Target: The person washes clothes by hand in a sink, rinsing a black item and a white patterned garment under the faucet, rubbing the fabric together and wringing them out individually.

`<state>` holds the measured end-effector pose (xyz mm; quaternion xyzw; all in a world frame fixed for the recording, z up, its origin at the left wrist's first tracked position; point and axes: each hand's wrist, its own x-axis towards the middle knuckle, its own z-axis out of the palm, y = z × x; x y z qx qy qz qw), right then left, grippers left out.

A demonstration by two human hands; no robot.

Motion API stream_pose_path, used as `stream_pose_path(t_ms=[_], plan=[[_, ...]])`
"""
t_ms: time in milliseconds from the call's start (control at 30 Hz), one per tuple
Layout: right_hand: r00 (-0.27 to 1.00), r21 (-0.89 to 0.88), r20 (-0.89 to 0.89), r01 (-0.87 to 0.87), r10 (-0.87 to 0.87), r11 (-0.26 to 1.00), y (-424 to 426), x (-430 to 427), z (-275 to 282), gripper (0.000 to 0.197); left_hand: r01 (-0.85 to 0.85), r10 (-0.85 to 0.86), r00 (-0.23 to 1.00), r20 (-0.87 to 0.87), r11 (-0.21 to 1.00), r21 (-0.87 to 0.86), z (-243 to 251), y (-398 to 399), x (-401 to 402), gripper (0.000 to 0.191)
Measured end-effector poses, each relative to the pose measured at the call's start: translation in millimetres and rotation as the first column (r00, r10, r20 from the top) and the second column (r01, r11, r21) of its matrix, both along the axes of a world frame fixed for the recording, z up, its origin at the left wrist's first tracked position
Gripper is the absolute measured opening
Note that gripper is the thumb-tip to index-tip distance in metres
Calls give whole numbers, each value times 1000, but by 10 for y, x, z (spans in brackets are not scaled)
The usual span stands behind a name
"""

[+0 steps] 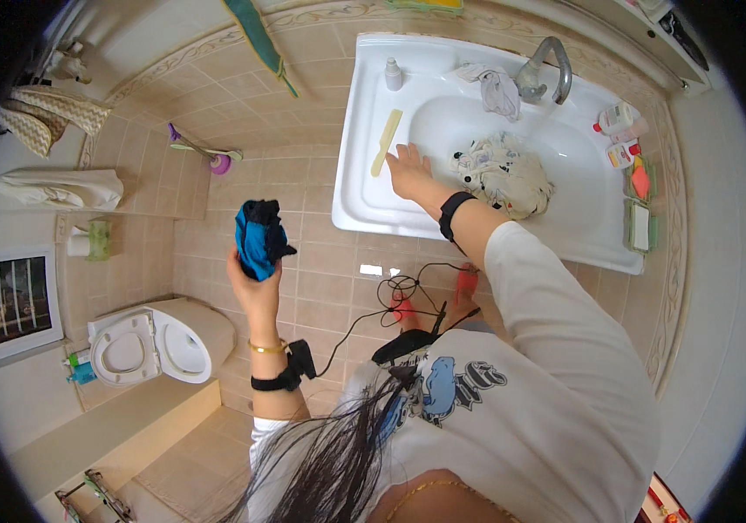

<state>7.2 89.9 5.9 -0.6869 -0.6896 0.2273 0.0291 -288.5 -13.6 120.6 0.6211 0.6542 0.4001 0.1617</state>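
Observation:
Over the tiled floor, my left hand (256,278) grips a bundled blue and black cloth (258,235). My right hand (409,171) has its fingers spread on or just above the left ledge of the white washbasin (373,202) and holds nothing. A pale yellow comb (387,142) lies on that ledge, close beside my right fingertips. In the bowl rests a crumpled cream patterned garment (507,173), below my right forearm in the picture. A small whitish cloth (494,88) hangs over the basin's back rim, beside the metal faucet (543,75).
A small white bottle (393,75) stands on the basin's back left corner. Several bottles (618,124) and a soap dish (639,225) line its right edge. At left stand a toilet (183,340) with its lid raised and a purple-handled brush (219,162). A black cable (360,320) dangles before me.

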Motion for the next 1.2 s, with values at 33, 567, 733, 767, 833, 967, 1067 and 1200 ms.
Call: stream_pose_path(t_ms=[33,567,733,767,833,967,1067,1200], plan=[[998,-58,37,44,-42,997,88,-22,16,49,-3,3,1000,3,1000,1,-11,-53,-53,60],[758,6,-248,-622,604,783,-524,99,-107,67,69,-65,994,89,997,-39,-31,-5,116,62],[901,-6,-76,-429,427,903,-312,434,-44,64,100,-97,989,116,995,-20,19,50,229,65],[966,-59,-16,-260,259,964,-219,483,-6,64,103,-101,990,95,995,-10,48,48,252,65],[991,23,-26,-133,134,991,-26,617,-91,64,132,-130,986,101,991,-9,9,94,327,65],[943,176,-81,-305,323,936,112,458,-253,63,256,-256,966,-42,967,1,-95,198,453,63],[915,107,-57,-392,399,914,-127,274,-213,62,328,-325,934,-149,945,-6,26,261,637,59],[970,15,-58,239,-238,971,-248,574,-303,57,447,-434,841,-322,894,-37,78,424,939,51]])
